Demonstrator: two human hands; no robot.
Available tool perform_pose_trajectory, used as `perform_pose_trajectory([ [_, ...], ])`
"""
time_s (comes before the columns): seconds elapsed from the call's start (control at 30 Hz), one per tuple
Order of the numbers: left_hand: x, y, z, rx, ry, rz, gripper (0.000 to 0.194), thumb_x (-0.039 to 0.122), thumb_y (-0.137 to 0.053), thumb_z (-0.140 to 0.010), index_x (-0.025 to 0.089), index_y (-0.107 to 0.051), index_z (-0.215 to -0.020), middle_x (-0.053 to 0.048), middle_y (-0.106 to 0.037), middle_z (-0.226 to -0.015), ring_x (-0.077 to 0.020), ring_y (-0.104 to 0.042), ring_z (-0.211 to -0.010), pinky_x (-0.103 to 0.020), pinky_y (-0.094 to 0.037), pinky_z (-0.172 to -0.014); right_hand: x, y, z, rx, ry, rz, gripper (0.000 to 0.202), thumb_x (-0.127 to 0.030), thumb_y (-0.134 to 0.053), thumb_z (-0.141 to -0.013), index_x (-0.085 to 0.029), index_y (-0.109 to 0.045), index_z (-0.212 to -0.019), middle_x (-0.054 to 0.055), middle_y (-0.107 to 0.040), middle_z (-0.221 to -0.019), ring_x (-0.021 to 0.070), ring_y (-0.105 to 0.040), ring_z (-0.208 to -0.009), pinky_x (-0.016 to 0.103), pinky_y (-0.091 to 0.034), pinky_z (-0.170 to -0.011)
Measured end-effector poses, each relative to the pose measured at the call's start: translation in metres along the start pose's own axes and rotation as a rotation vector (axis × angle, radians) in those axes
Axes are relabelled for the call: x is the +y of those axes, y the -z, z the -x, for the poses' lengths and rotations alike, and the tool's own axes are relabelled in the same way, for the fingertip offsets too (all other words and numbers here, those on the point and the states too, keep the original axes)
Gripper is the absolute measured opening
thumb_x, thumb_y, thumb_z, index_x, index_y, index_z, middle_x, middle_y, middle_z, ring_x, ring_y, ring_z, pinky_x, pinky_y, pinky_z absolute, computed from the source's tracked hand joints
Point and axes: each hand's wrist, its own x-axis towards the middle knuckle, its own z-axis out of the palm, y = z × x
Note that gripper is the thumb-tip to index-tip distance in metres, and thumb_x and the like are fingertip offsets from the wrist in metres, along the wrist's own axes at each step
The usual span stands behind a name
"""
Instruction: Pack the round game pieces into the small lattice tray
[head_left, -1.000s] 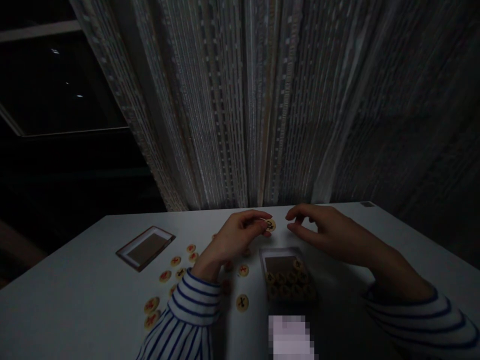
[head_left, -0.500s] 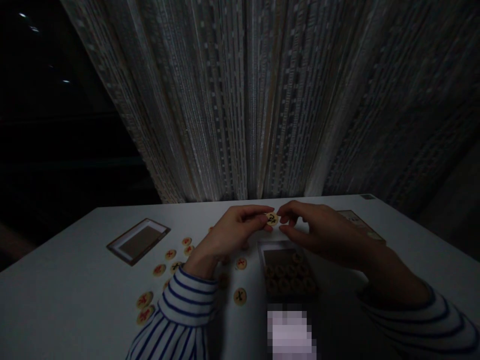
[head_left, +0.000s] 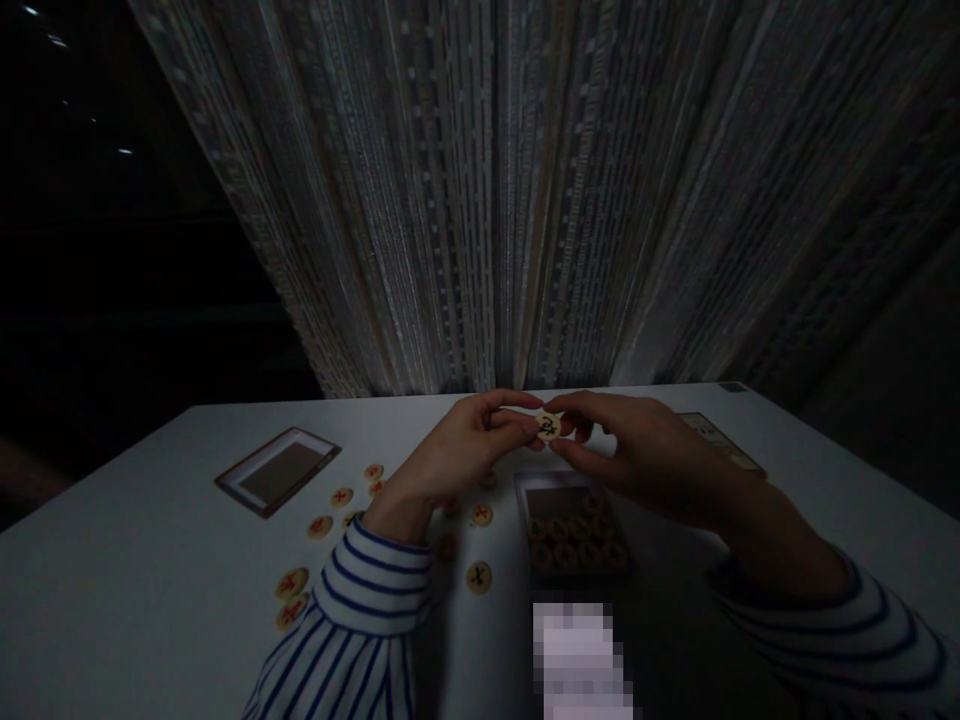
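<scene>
A round xiangqi piece (head_left: 548,427) with a black character is raised above the far middle of the white table. My left hand (head_left: 487,430) pinches its left edge between thumb and fingers. From the other side, my right hand (head_left: 607,430) has its thumb and fingertips closed around the right edge of the same piece. Below the hands lies an open box (head_left: 525,488) with rows of pieces at its near end. Several loose pieces with red or black characters, such as a black-marked piece (head_left: 479,577), are scattered by my left forearm, which covers some of them.
An open box lid or tray (head_left: 232,487) lies at the left of the white table (head_left: 135,570). A printed card or flat box (head_left: 720,442) is partly behind my right hand. A string curtain (head_left: 480,200) hangs beyond the far edge. A blurred-out patch (head_left: 577,660) shows at the bottom.
My right hand has moved left and its fingertips have closed on the piece held by my left hand. The piece has turned a little. The view has shifted slightly.
</scene>
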Motion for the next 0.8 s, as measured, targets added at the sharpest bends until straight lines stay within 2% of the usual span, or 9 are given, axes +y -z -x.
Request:
perform_pose_trajectory([
  [0.4,0.0039,0.0014,0.0033,-0.076,-0.001,-0.020,0.030,0.022,-0.062,-0.075,0.015,-0.057,-0.104,-0.003,-0.067,-0.079,-0.0138,-0.061,-0.077,-0.026,-0.045,-0.070,-0.0051,0.0040,-0.0007,0.003,-0.019,0.069,0.022,-0.032,-0.052,-0.082,-0.020,-0.060,-0.098,0.001,-0.066,-0.084,0.0147,-0.059,-0.074,0.026,-0.042,-0.063],
  [0.8,0.0052,0.0013,0.0038,-0.080,0.002,-0.023,0.029,0.021,-0.063,-0.074,0.016,-0.058,-0.102,-0.001,-0.066,-0.077,-0.0125,-0.060,-0.076,-0.026,-0.044,-0.073,-0.0064,0.0046,0.0012,0.019,-0.030,0.099,0.024,-0.035,-0.053,-0.081,-0.019,-0.058,-0.097,0.001,-0.066,-0.082,0.0152,-0.060,-0.072,0.026,-0.042,-0.060],
])
